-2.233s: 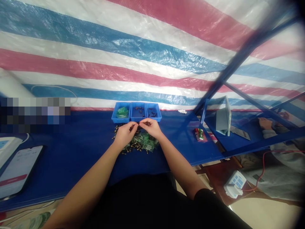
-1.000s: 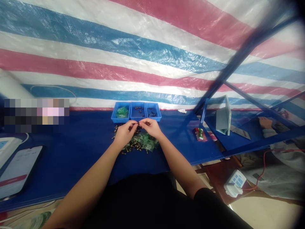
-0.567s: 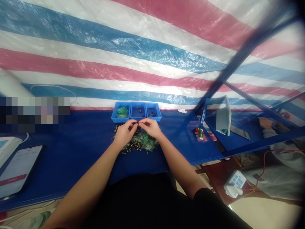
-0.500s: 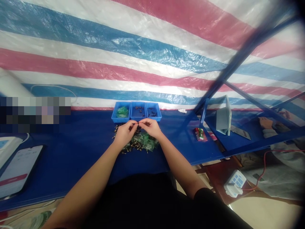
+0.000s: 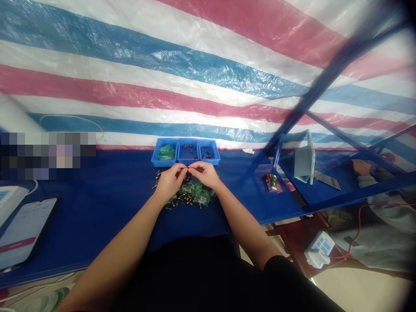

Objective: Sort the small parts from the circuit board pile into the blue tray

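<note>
The left hand (image 5: 169,183) and the right hand (image 5: 205,174) are meeting above the middle of the desk (image 5: 107,203), towards its far edge. The fingers of both hands are pinching narrowly on a small dark part (image 5: 187,170) between them, too small to make out further. Just beneath the hands a pile of green boards (image 5: 197,193) and brass-coloured pieces is lying on the desk. Three blue bins (image 5: 186,152) are sitting side by side at the far edge, just beyond the fingertips. A phone (image 5: 24,227) is lying near the left edge and a red packet (image 5: 272,183) towards the right edge.
</note>
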